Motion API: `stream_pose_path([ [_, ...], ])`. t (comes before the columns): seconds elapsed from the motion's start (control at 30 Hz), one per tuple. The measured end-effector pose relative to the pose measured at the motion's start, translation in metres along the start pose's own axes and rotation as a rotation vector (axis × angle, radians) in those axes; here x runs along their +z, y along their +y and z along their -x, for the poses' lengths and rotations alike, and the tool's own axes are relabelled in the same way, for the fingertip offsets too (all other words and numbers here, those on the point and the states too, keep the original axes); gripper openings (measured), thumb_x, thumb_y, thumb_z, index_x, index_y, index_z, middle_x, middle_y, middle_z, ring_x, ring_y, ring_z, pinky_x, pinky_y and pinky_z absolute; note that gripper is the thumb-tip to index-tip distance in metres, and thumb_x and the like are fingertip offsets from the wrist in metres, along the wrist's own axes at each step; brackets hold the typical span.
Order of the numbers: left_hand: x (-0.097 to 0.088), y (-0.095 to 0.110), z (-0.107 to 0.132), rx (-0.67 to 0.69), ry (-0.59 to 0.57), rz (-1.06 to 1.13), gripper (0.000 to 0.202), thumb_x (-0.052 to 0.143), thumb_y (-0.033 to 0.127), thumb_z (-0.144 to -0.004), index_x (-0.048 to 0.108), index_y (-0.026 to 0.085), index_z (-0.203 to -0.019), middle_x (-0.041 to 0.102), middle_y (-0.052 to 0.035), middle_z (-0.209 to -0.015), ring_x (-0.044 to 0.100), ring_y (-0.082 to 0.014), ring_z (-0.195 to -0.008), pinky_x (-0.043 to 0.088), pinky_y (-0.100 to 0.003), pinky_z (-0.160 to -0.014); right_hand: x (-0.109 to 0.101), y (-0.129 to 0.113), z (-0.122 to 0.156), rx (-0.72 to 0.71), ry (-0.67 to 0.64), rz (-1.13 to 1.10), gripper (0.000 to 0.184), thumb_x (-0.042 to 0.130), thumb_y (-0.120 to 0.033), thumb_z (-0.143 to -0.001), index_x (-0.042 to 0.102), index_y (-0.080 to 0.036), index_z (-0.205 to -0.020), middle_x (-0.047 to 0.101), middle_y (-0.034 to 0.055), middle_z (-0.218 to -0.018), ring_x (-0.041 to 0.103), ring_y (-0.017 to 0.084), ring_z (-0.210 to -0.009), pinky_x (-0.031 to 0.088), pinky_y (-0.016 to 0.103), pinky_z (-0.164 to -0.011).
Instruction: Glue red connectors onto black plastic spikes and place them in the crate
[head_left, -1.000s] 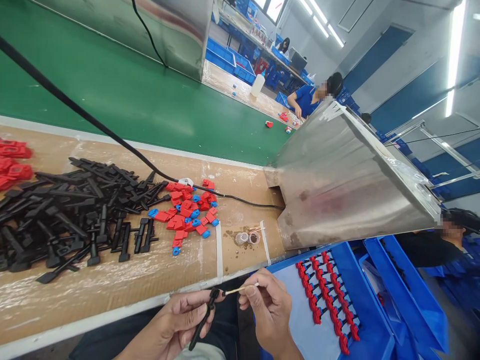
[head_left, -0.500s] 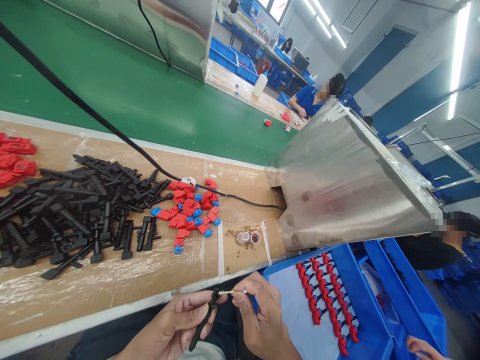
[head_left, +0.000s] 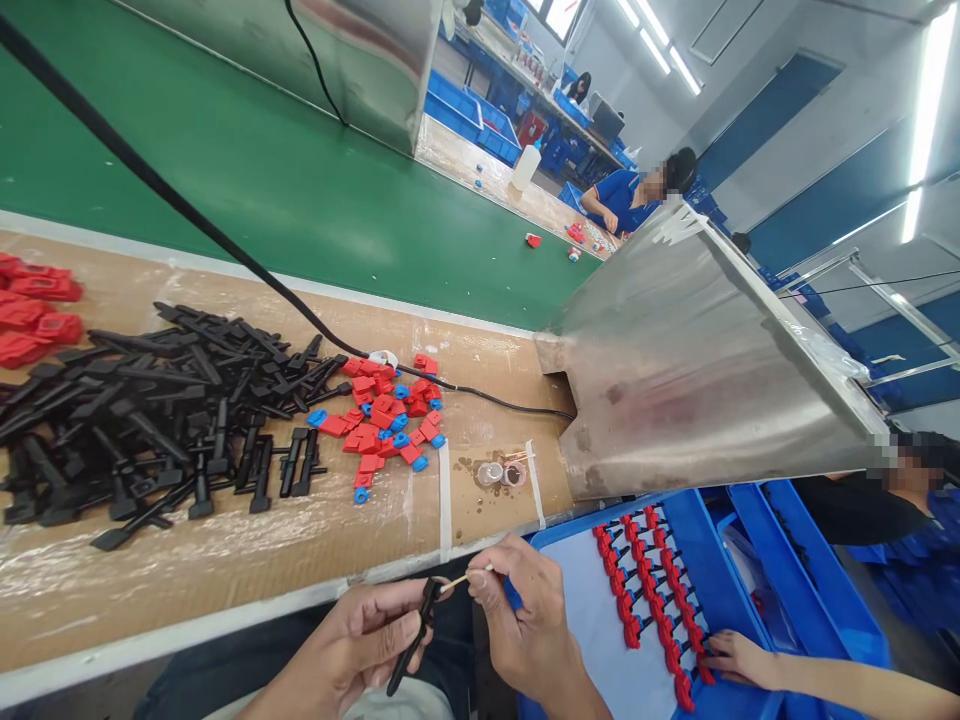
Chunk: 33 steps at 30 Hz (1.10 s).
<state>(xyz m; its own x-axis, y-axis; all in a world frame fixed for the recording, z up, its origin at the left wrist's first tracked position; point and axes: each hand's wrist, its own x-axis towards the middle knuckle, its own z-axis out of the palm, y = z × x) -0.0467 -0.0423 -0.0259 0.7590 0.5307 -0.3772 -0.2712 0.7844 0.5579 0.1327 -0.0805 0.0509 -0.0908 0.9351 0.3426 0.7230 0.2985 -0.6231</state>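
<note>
In the head view, my left hand (head_left: 358, 645) is closed round a slim black plastic part (head_left: 407, 660), which it holds at a tilt in front of the table's edge. Between thumb and fingers, my right hand (head_left: 531, 625) pinches a thin cotton swab (head_left: 459, 579). The swab's white end shows by my right fingertips; its other end meets or nearly meets the top of the black part. On the table, two small cups (head_left: 513, 474) stand close together on a wet-spotted patch, with thin sticks behind them.
Black parts (head_left: 180, 420) lie heaped at left, beside red-and-blue pieces (head_left: 382, 410). A blue tray (head_left: 682, 530) holds rows of red assembled pieces (head_left: 651, 585). Another person's hand (head_left: 739, 660) touches this tray's pieces. A metal panel (head_left: 675, 370), a black cable (head_left: 180, 225) and a green belt (head_left: 300, 220) lie beyond.
The swab has tilted more steeply, its white end higher. My left hand has shifted slightly with the black part. Another person's hand has reached in from the right onto the red pieces.
</note>
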Motion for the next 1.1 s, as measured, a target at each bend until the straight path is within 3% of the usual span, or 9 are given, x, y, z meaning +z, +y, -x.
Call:
stream_pose_path([
  [0.1,-0.001,-0.004,-0.002,-0.011,0.007,0.046,0.053,0.094,0.063,-0.062,0.087,0.017,-0.088,0.061,-0.004,-0.059,0.032,-0.0084,-0.049,0.012,-0.025,-0.046,0.002,-0.002,0.004,-0.064,-0.007,0.036,0.017,0.048,-0.016,-0.106,0.062,-0.021,-0.1,0.069,0.0029,-0.076,0.061,0.016,-0.065,0.046,0.027,-0.057],
  [0.27,-0.008,-0.016,-0.01,-0.024,0.047,0.083,0.056,0.097,0.061,-0.057,0.084,0.013,-0.082,0.062,-0.0056,-0.06,0.035,-0.0085,-0.049,0.013,-0.022,-0.042,0.01,-0.006,0.006,-0.293,-0.035,0.186,0.025,0.045,-0.007,-0.1,0.061,-0.018,-0.115,0.07,0.0064,-0.077,0.057,0.018,-0.059,0.044,0.029,-0.052],
  [0.33,-0.01,-0.014,-0.01,-0.037,0.06,0.101,0.053,0.099,0.058,-0.056,0.084,0.013,-0.081,0.063,-0.0064,-0.062,0.033,-0.007,-0.049,0.012,-0.02,-0.042,0.011,-0.005,0.005,-0.28,-0.02,0.164,0.024,0.045,-0.008,-0.101,0.062,-0.018,-0.115,0.071,0.0066,-0.078,0.06,0.018,-0.061,0.046,0.029,-0.053],
  [0.43,-0.008,-0.004,-0.004,-0.068,0.04,0.164,0.045,0.099,0.049,-0.062,0.085,0.014,-0.087,0.063,-0.0049,-0.064,0.028,-0.0051,-0.049,0.013,-0.018,-0.041,0.01,-0.003,0.007,-0.075,0.061,-0.017,0.018,0.049,-0.017,-0.106,0.067,-0.021,-0.103,0.072,0.0044,-0.075,0.065,0.017,-0.066,0.052,0.027,-0.058],
  [0.53,-0.005,0.002,0.001,-0.1,0.02,0.227,0.043,0.099,0.045,-0.064,0.085,0.015,-0.092,0.062,-0.0049,-0.065,0.032,-0.0061,-0.05,0.017,-0.016,-0.041,0.008,0.002,0.013,0.198,0.199,-0.307,0.022,0.058,-0.028,-0.105,0.073,-0.02,-0.092,0.068,0.0021,-0.07,0.065,0.014,-0.058,0.055,0.023,-0.052],
  [0.7,-0.003,-0.001,0.001,-0.1,0.046,0.283,0.042,0.101,0.044,-0.059,0.086,0.016,-0.087,0.061,-0.0043,-0.06,0.033,-0.0048,-0.047,0.021,-0.014,-0.042,0.003,0.01,0.016,0.529,0.404,-0.703,0.033,0.077,-0.048,-0.093,0.076,-0.018,-0.08,0.067,0.0018,-0.063,0.061,0.012,-0.048,0.052,0.019,-0.041],
  [0.93,0.001,0.004,0.006,-0.166,0.031,0.353,0.042,0.104,0.042,-0.056,0.088,0.022,-0.089,0.066,-0.0031,-0.06,0.025,0.001,-0.042,0.025,-0.012,-0.043,-0.016,0.025,0.009,0.752,0.676,-0.895,0.032,0.097,-0.043,-0.069,0.078,-0.019,-0.078,0.066,-0.0003,-0.065,0.057,0.008,-0.05,0.052,0.016,-0.046],
  [1.1,0.006,0.008,0.008,-0.176,0.038,0.378,0.044,0.106,0.04,-0.051,0.088,0.021,-0.086,0.066,-0.0037,-0.06,0.029,0.0012,-0.043,0.028,-0.008,-0.042,-0.023,0.026,0.009,0.773,0.71,-0.86,0.034,0.099,-0.043,-0.066,0.078,-0.018,-0.077,0.068,0.0012,-0.066,0.057,0.009,-0.05,0.049,0.015,-0.043],
])
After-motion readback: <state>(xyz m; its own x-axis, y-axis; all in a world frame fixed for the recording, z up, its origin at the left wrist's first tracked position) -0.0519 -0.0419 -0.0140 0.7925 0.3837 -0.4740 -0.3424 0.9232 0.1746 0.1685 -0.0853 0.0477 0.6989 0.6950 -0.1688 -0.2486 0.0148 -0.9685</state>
